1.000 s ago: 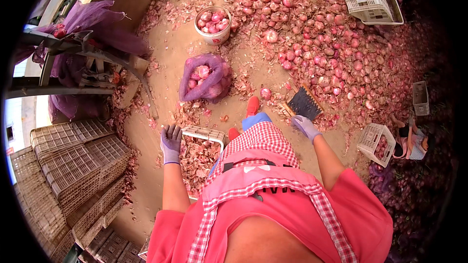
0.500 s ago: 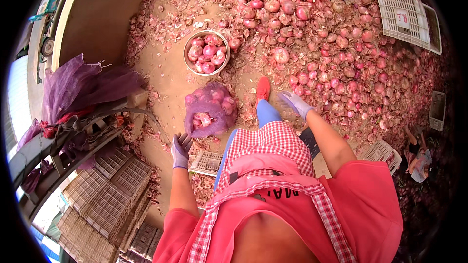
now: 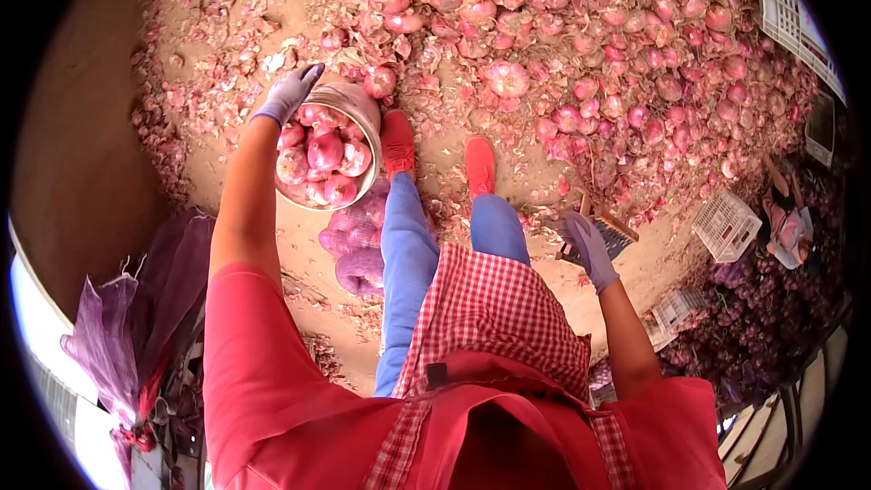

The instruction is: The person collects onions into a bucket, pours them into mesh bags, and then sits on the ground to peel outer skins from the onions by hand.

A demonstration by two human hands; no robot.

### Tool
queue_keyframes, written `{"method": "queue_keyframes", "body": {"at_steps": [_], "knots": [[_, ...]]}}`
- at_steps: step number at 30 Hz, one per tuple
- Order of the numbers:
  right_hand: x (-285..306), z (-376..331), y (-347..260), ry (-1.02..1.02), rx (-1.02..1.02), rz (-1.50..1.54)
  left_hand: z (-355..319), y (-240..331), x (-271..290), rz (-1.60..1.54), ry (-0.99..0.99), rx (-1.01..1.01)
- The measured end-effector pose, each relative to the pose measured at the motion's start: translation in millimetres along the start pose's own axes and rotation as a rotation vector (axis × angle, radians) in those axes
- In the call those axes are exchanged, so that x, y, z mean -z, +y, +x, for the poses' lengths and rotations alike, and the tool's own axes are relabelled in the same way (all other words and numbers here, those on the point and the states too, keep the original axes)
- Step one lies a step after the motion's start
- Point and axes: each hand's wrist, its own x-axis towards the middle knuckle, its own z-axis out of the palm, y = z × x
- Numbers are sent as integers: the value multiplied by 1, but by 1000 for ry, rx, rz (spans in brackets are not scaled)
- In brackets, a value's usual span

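Note:
My left hand [image 3: 288,98], in a pale glove, grips the far left side of a round bucket [image 3: 361,102]. The bucket tilts toward me, its mouth showing several red onions [image 3: 324,151]. Down on my right, my gloved right hand [image 3: 590,249] is closed at the edge of what looks like a small stool [image 3: 619,225] with a dark top and wooden edging. My fingers cover part of it. Beneath and behind the bucket lies a purple mesh bag [image 3: 358,249] filled with onions, partly hidden by the bucket and my left leg.
Loose onions [image 3: 506,80] and dry skins spread across the far and right floor. White plastic crates [image 3: 728,225] stand at the right, near another person [image 3: 787,231]. Purple netting [image 3: 127,327] hangs at the lower left, below a brown wall [image 3: 86,127].
My left hand has reached forward from beside the mesh bag and taken hold of the bucket, which now tilts. My right hand has lowered to the stool and closed on it. The view has shifted.

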Motion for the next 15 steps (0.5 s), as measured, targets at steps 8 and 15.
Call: {"method": "queue_keyframes", "body": {"at_steps": [8, 15], "knots": [[50, -88, 153, -50, -261, -34, 128, -198, -77, 10, -529, 30], [32, -137, 82, 36, -191, 44, 0, -80, -27, 648, -213, -78]]}}
